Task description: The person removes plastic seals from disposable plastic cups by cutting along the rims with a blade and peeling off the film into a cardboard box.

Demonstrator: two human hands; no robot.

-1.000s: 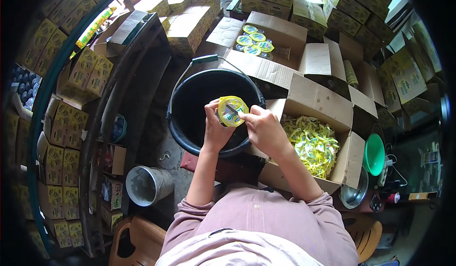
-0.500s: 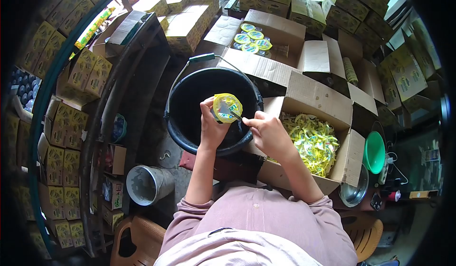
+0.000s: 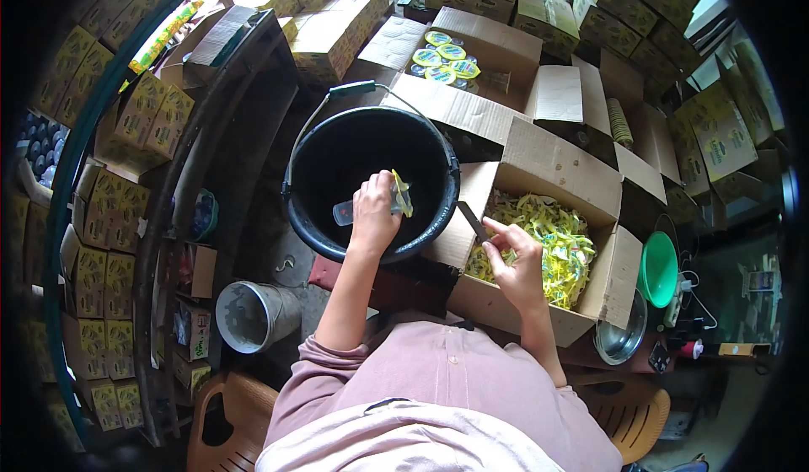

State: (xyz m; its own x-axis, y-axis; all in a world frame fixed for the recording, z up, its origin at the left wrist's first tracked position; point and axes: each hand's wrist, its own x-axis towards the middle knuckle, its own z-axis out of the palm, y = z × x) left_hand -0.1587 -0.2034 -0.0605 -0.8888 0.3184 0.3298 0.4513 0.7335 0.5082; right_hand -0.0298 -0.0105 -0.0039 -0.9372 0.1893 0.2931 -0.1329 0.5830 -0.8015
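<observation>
My left hand (image 3: 373, 219) is closed around a clear plastic cup (image 3: 343, 212) over the black bucket (image 3: 308, 240). The cup lies on its side with its base to the left, and its yellow film lid (image 3: 404, 195) stands partly peeled at the right. Whether liquid is coming out cannot be seen. In my right hand (image 3: 516, 263) is a knife (image 3: 472, 221) with a dark flat blade, pointing up and left beside the bucket. Below that hand, a cardboard box (image 3: 563, 167) holds a heap of yellow lid strips (image 3: 560, 249).
Yellow-lidded cups (image 3: 445, 57) sit in another open carton (image 3: 489, 32) behind. A grey pail (image 3: 257, 316) stands on the floor at left. Stacked printed cartons (image 3: 109, 282) fill the left rack. A green bowl (image 3: 658, 270) and glass bowl (image 3: 620, 333) are at right.
The cup has tipped from facing me onto its side, lower in the bucket. My right hand with the knife has drawn away to the right, over the box of strips.
</observation>
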